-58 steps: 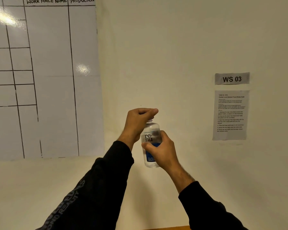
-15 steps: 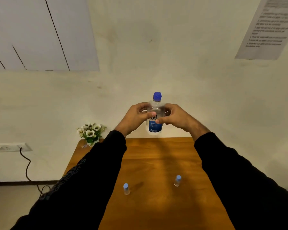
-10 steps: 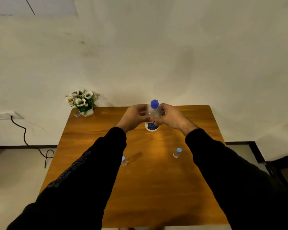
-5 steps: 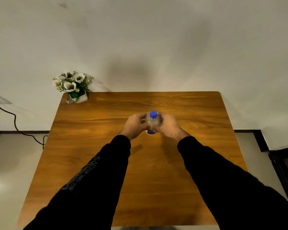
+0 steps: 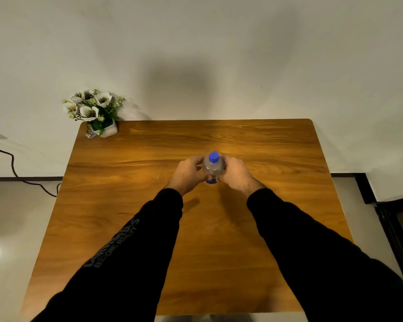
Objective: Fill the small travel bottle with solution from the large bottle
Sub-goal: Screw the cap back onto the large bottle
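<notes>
Both hands, left hand (image 5: 188,173) and right hand (image 5: 236,173), are clamped around the large bottle (image 5: 212,168), which stands upright near the middle of the wooden surface (image 5: 219,228). Its blue cap (image 5: 213,157) is on, so pouring looks not yet begun. How much clear solution it holds I cannot tell. No small travel bottle shows; the sleeves may hide it.

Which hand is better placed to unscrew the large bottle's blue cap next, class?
Neither clearly. The left hand and right hand grip opposite sides of the large bottle equally near its blue cap. Either could twist while the other steadies.
</notes>
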